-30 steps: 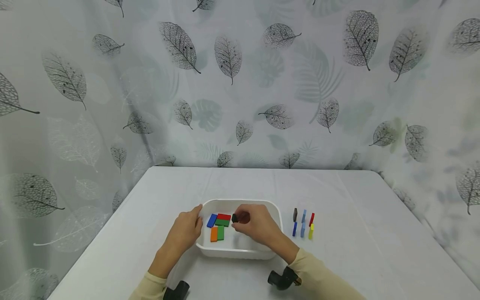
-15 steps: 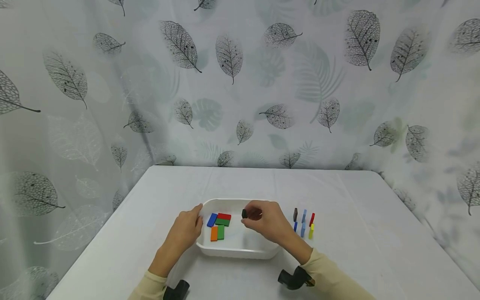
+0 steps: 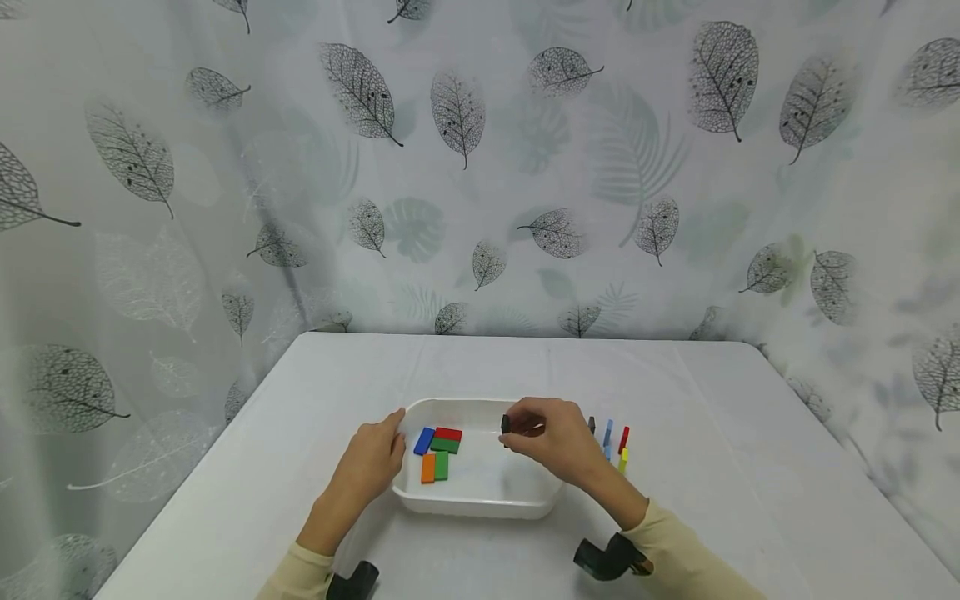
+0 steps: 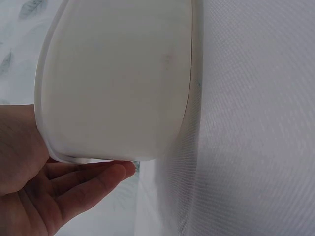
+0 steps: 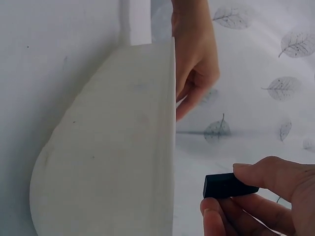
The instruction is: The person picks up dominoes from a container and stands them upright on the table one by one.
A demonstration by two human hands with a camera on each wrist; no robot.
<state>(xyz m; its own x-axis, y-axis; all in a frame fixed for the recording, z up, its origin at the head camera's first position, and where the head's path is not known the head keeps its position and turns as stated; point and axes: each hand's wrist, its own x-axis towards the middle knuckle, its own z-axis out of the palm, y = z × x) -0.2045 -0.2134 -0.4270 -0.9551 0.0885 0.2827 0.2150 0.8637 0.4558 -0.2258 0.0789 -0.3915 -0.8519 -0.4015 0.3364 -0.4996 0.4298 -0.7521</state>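
Note:
My right hand (image 3: 546, 433) pinches a small black block (image 5: 226, 186) between thumb and fingers, above the right half of a white tray (image 3: 480, 506). The right wrist view shows the block held level, beyond the tray's rim. At the tray's left end, my left hand (image 3: 367, 462) holds the rim, its fingers (image 4: 93, 189) lying along the outer wall in the left wrist view. Inside the tray, at its left, lie a blue block (image 3: 423, 440), a red block (image 3: 448, 433) touching a green block (image 3: 445, 446), and an orange block (image 3: 427, 468) beside another green block (image 3: 441, 465).
Right of the tray, standing blocks form rows on the white table (image 3: 712, 433): a dark brown block (image 3: 592, 424), light blue blocks, a red block (image 3: 623, 439) and a yellow block (image 3: 622, 461). My right forearm partly hides them. A leaf-patterned curtain (image 3: 480, 183) hangs behind.
My right hand has moved right and slightly up with the black block, away from the blocks in the tray, and now covers part of the standing rows. The left hand has stayed put.

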